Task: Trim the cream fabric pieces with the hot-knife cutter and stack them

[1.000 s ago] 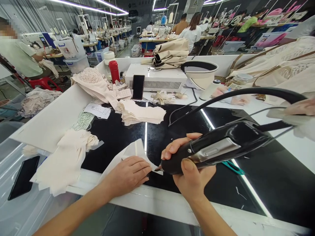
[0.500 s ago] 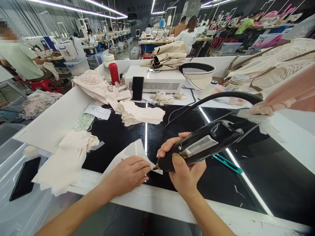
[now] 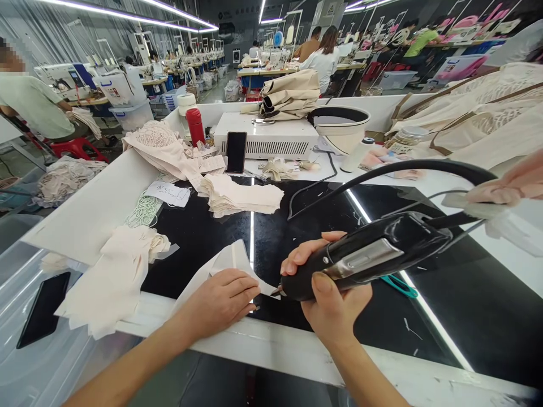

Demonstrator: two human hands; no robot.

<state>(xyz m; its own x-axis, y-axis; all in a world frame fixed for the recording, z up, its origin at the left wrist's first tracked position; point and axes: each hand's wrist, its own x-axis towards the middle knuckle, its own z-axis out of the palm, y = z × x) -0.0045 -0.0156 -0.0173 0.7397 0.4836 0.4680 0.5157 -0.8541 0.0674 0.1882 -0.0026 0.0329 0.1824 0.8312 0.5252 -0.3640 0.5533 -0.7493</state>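
Glossy worktop: my left hand lies flat on cloth, unclenched; my right hand grips the tool; cloth best pinned taut beside the tip

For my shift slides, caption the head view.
Left hand on pale material; right hand holding a black handheld tool.

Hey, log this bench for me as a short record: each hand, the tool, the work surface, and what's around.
Left hand: fingers spread flat on a white piece
Right hand: gripping a black corded tool
Tool tip: at the white piece's right-hand corner; contact unclear
Work surface: glossy black panel
Beyond the hands: cream fabric stack, upright phone, red bottle
Far left: second phone, lying tilted
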